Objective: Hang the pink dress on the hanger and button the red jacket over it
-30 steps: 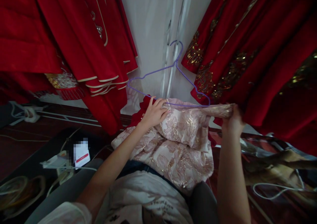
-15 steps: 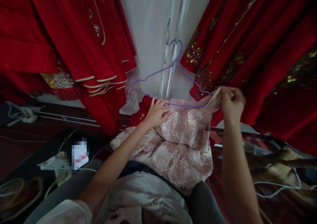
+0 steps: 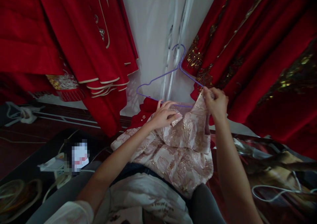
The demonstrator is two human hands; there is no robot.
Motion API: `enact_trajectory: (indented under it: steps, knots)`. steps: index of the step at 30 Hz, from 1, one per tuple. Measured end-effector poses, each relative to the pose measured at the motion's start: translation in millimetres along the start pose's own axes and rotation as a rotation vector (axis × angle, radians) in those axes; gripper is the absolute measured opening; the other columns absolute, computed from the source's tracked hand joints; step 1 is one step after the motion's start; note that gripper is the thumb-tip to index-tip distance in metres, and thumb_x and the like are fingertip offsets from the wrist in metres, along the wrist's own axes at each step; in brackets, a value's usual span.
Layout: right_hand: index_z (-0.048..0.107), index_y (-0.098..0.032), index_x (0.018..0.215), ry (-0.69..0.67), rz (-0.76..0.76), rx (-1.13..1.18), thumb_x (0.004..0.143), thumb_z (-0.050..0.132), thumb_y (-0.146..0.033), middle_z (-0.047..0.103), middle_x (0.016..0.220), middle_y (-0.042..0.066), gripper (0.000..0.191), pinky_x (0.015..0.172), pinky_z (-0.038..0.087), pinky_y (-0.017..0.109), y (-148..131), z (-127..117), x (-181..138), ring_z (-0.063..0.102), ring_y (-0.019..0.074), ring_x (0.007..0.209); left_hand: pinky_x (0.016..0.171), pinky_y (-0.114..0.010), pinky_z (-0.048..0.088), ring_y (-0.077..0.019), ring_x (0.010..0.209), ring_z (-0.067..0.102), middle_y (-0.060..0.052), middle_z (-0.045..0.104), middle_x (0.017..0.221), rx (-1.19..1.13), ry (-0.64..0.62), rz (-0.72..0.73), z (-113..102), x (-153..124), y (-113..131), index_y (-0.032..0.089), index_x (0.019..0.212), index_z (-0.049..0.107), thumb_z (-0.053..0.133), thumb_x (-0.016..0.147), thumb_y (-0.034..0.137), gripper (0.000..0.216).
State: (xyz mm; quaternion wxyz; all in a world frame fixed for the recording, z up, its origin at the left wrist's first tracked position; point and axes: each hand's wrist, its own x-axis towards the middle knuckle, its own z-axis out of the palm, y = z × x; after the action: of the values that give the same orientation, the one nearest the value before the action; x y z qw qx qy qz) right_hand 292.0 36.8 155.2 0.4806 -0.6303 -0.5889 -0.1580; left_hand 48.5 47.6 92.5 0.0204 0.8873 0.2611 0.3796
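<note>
A pale pink brocade garment (image 3: 173,151) with gold flower patterns lies across my lap. A purple wire hanger (image 3: 170,75) stands upright just above it, its bottom bar running behind the cloth. My left hand (image 3: 164,114) rests on the upper edge of the garment, fingers curled over the fabric and the hanger's bottom bar. My right hand (image 3: 215,101) pinches a corner of the pink fabric and holds it up at the hanger's right shoulder. A bit of red cloth (image 3: 145,110) shows behind my left hand.
Red embroidered robes hang at the left (image 3: 74,42) and right (image 3: 260,58), with a white wall (image 3: 153,29) between them. A power strip with white cables (image 3: 53,166) lies on the dark floor at the left. More cable (image 3: 272,191) lies at the right.
My right hand has lifted the garment's corner and brought it leftward, from stretched out at the right to the hanger's right shoulder. My left hand has stayed on the fabric.
</note>
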Motion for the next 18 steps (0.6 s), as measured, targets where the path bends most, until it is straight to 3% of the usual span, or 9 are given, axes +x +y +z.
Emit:
enact_trajectory:
  steps: [4, 6, 9, 12, 18]
  knots:
    - [0.059, -0.021, 0.07, 0.019, -0.002, -0.043, 0.089, 0.049, -0.05, 0.057, 0.072, 0.003, 0.036, 0.081, 0.037, 0.033, 2, -7, 9, 0.052, 0.0202, 0.08, 0.11, -0.046, 0.033, -0.0212, 0.127, 0.045, -0.005, 0.049, 0.139, -0.06, 0.023, -0.014, -20, -9, -27, 0.02, 0.078, 0.069, 0.045, 0.095, 0.042, 0.036]
    - [0.059, -0.021, 0.069, 0.02, -0.015, -0.053, 0.089, 0.049, -0.049, 0.056, 0.072, 0.003, 0.036, 0.083, 0.037, 0.033, 4, -11, 14, 0.052, 0.0203, 0.081, 0.108, -0.042, 0.037, -0.0207, 0.123, 0.048, -0.008, 0.053, 0.132, -0.091, 0.101, -0.147, -31, -22, -54, 0.019, 0.077, 0.066, 0.041, 0.096, 0.042, 0.039]
    - [0.058, -0.021, 0.068, -0.002, -0.045, -0.044, 0.09, 0.049, -0.048, 0.055, 0.07, 0.002, 0.036, 0.079, 0.036, 0.03, 9, -14, 20, 0.051, 0.0184, 0.078, 0.1, -0.035, 0.043, -0.019, 0.108, 0.055, -0.01, 0.059, 0.111, -0.108, 0.32, -0.458, -51, -45, -100, 0.017, 0.08, 0.064, 0.038, 0.096, 0.046, 0.042]
    - [0.056, -0.021, 0.067, -0.036, -0.067, -0.014, 0.091, 0.049, -0.047, 0.053, 0.064, 0.0, 0.036, 0.071, 0.034, 0.027, 12, -15, 22, 0.049, 0.0154, 0.07, 0.088, -0.03, 0.047, -0.0174, 0.088, 0.058, -0.007, 0.063, 0.087, -0.123, 0.303, -0.617, -71, -62, -131, 0.017, 0.076, 0.062, 0.039, 0.094, 0.049, 0.043]
    - [0.059, -0.02, 0.07, -0.045, -0.053, -0.006, 0.09, 0.05, -0.045, 0.057, 0.065, 0.002, 0.034, 0.067, 0.033, 0.025, 12, -17, 25, 0.049, 0.0144, 0.069, 0.082, -0.027, 0.047, -0.0165, 0.085, 0.06, -0.006, 0.067, 0.087, -0.15, 0.287, -0.63, -81, -66, -138, 0.017, 0.082, 0.064, 0.042, 0.092, 0.048, 0.04]
